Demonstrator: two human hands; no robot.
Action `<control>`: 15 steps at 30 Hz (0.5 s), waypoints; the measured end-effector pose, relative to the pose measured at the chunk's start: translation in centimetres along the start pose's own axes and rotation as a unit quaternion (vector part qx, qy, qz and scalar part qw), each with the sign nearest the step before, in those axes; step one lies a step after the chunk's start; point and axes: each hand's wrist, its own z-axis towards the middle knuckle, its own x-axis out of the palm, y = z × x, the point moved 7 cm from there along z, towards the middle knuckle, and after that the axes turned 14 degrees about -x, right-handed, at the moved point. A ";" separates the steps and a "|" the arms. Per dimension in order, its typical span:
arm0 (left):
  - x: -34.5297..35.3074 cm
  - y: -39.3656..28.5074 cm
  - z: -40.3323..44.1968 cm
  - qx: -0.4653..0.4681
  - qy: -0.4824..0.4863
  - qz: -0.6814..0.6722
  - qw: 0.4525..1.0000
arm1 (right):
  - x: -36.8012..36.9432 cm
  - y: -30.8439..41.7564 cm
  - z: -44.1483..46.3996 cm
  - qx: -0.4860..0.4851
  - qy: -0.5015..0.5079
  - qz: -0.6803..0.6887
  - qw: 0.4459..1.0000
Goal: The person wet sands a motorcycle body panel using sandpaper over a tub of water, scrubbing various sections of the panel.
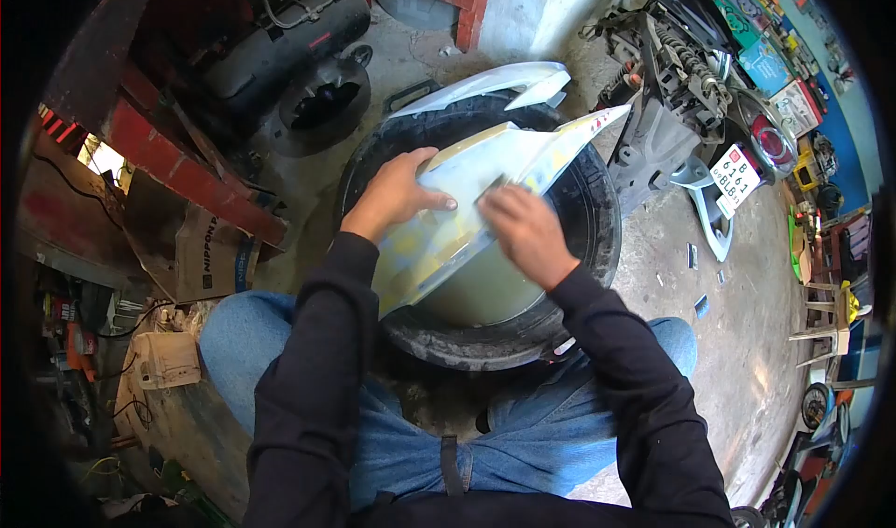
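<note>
A pale body panel (429, 239) with yellowish and bluish patches lies slanted over a round black tub (597, 201), its pointed end at the upper right. My left hand (401, 192) grips the panel's upper left edge, thumb on its face. On the middle of the panel rests my right hand (525, 225), fingers bent and pressed together over a small dark item, blurred and mostly hidden. Murky water (485, 290) stands in the tub below the panel.
Another white panel (476, 87) lies across the tub's far rim. A partly stripped motorcycle (653, 117) stands at the upper right. On the left are a red frame (187, 168), a cardboard box (210, 253) and a black tank (289, 47). Shelves line the far right.
</note>
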 end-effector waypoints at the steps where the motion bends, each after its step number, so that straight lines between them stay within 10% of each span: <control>1: 0.0 0.0 0.1 0.001 0.001 0.009 1.000 | 0.3 0.3 -0.1 -0.002 -0.001 -0.003 1.000; 15: 0.9 1.1 0.2 -0.013 -0.028 0.052 0.998 | -0.1 -1.2 -0.7 0.069 -0.010 -0.123 0.990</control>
